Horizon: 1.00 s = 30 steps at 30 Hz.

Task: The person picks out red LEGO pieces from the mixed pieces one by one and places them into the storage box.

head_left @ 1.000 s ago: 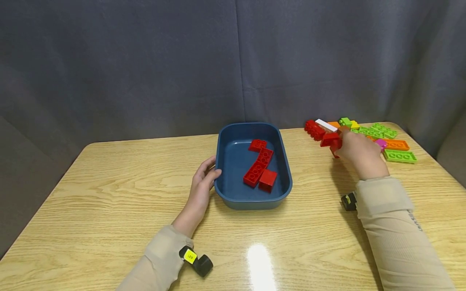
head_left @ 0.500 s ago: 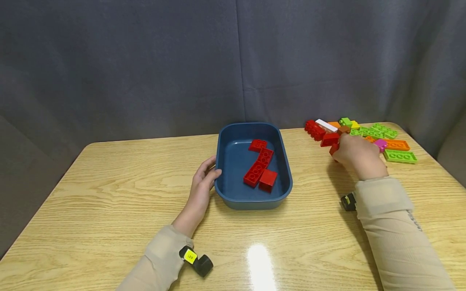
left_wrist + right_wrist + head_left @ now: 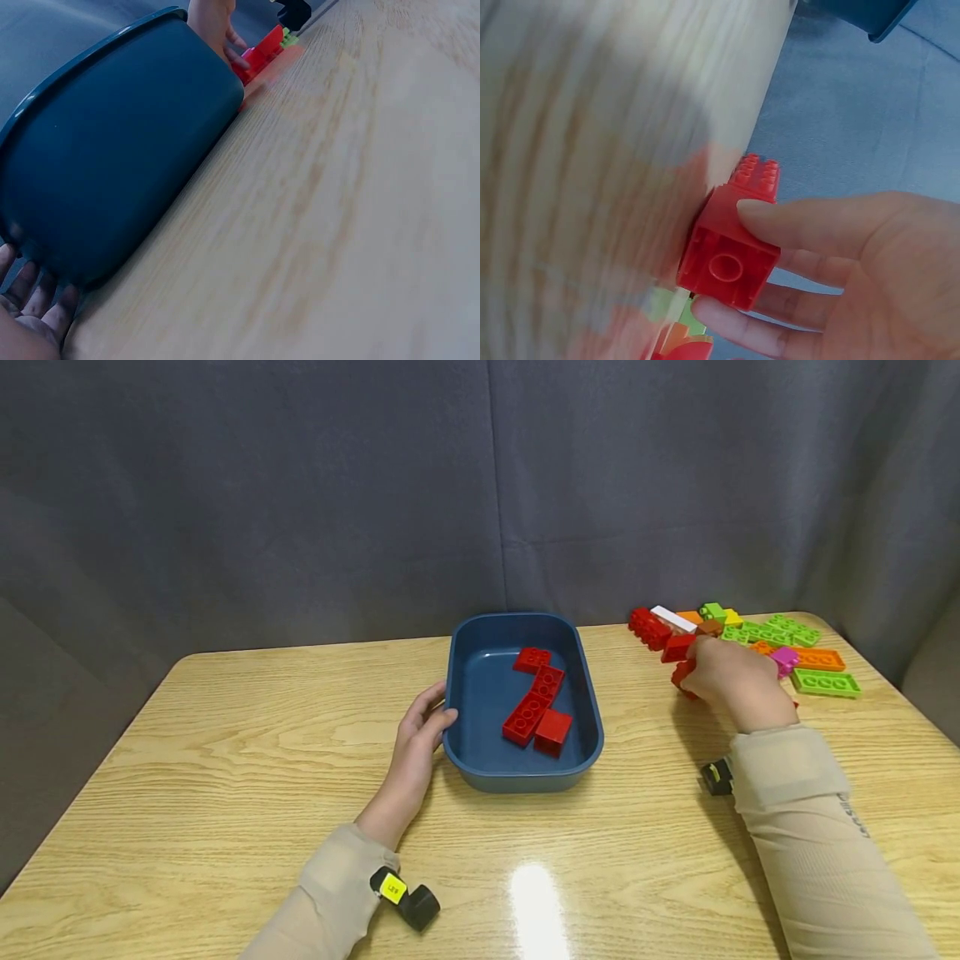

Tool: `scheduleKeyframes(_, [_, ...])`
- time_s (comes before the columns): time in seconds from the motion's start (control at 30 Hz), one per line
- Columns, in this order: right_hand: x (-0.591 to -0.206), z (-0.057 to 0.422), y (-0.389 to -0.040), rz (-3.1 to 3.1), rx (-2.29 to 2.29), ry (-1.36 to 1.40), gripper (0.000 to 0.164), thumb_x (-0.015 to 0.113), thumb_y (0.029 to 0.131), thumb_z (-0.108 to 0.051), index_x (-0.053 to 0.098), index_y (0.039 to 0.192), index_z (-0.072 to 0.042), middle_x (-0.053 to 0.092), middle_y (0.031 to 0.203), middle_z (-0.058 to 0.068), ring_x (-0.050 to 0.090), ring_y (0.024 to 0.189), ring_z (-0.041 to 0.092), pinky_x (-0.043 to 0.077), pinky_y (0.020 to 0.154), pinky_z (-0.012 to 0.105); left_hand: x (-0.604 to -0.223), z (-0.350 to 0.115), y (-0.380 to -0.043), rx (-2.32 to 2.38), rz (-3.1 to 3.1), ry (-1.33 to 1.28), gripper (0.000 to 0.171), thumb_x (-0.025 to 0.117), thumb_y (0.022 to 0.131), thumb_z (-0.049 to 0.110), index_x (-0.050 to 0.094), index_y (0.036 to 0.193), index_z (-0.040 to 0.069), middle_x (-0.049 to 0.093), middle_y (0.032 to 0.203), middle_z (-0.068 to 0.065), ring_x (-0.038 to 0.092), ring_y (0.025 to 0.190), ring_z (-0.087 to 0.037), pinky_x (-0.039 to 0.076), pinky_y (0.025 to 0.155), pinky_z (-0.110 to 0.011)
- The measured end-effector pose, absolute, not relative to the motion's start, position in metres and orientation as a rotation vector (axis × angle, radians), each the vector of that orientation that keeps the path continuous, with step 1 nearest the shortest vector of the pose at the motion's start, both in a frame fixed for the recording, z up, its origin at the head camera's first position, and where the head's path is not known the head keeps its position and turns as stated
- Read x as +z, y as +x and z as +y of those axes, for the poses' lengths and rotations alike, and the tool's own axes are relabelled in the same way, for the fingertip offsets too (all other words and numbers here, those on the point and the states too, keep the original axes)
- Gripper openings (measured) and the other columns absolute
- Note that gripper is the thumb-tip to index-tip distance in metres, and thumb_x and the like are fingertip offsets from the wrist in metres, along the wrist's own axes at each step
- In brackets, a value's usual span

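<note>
My left hand point(image 3: 417, 731) grips the left side of a blue plastic bin point(image 3: 525, 783), its thumb on the rim and fingers against the outer wall. In the left wrist view those fingers point(image 3: 45, 296) touch the bin's wall. Several red toy bricks point(image 3: 552, 731) lie inside the bin. At the back right, my right hand point(image 3: 735, 681) pinches a red building brick point(image 3: 727, 259) between thumb and fingers. The right wrist view shows its hollow underside with one round tube. Another red brick point(image 3: 678, 647) sits just beyond that hand.
Around the right hand lie a white brick point(image 3: 673, 619), a studded red brick point(image 3: 649, 627), green plates point(image 3: 825, 682), an orange plate point(image 3: 817, 658) and a pink brick point(image 3: 784, 661). A grey curtain point(image 3: 345, 502) hangs behind the wooden table point(image 3: 262, 760).
My right hand has shifted slightly, and the red brick in its fingers has moved a little to the left. The left hand and bin stay almost still.
</note>
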State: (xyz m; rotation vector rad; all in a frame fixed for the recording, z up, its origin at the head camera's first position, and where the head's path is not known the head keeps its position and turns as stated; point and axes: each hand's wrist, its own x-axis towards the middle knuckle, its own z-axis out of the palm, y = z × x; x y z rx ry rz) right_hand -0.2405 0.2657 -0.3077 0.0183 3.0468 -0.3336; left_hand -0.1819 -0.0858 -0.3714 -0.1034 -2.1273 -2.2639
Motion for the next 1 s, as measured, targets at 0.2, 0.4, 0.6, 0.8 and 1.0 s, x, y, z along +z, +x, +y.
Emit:
scheduleKeyframes(0.2, [-0.304, 0.263, -0.239, 3.075, -0.350, -0.009, 0.014, 0.058, 0.078, -0.018, 0.058, 0.079, -0.004, 0.058, 0.074, 0.017, 0.053, 0.069, 0.032, 0.038, 0.053, 0.044, -0.372, -0.086, -0.181, -2.248, -2.154, -0.080, 0.049, 0.047, 0.090, 0.017, 0.043, 0.138, 0.011, 0.046, 0.142, -0.013, 0.044, 0.126, -0.024, 0.034, 0.107, -0.047])
scheduleKeyframes(0.4, [-0.298, 0.257, -0.237, 3.068, -0.340, -0.001, 0.021, 0.057, 0.082, -0.025, 0.055, 0.079, -0.005, 0.053, 0.071, 0.012, 0.050, 0.070, 0.031, 0.036, 0.056, 0.044, -0.372, -0.086, -0.181, -2.240, -2.160, -0.093, 0.049, 0.047, 0.090, 0.017, 0.042, 0.139, 0.010, 0.045, 0.143, -0.014, 0.044, 0.126, -0.025, 0.034, 0.107, -0.049])
scheduleKeyframes(0.6, [-0.293, 0.250, -0.236, 3.087, -0.341, -0.022, 0.022, 0.058, 0.081, -0.023, 0.060, 0.090, -0.003, 0.061, 0.083, 0.016, 0.053, 0.076, 0.035, 0.041, 0.060, 0.048, -0.372, -0.086, -0.181, -2.242, -2.160, -0.093, 0.049, 0.047, 0.090, 0.017, 0.042, 0.139, 0.009, 0.045, 0.143, -0.014, 0.044, 0.125, -0.025, 0.034, 0.107, -0.048])
scheduleKeyframes(0.8, [-0.286, 0.241, -0.234, 3.123, -0.309, -0.087, 0.033, 0.058, 0.083, -0.024, 0.060, 0.106, -0.001, 0.065, 0.098, 0.023, 0.055, 0.081, 0.037, 0.046, 0.062, 0.052, -0.373, -0.086, -0.182, -2.241, -2.159, -0.089, 0.048, 0.047, 0.090, 0.017, 0.043, 0.138, 0.010, 0.045, 0.142, -0.014, 0.043, 0.126, -0.025, 0.034, 0.107, -0.048])
scheduleKeyframes(1.0, [-0.281, 0.233, -0.230, 3.111, -0.245, -0.138, 0.030, 0.060, 0.083, -0.028, 0.059, 0.098, -0.002, 0.065, 0.086, 0.018, 0.055, 0.071, 0.033, 0.046, 0.055, 0.048, -0.372, -0.086, -0.182, -2.244, -2.149, -0.102, 0.049, 0.046, 0.091, 0.014, 0.042, 0.139, 0.007, 0.044, 0.143, -0.016, 0.043, 0.126, -0.027, 0.034, 0.106, -0.050])
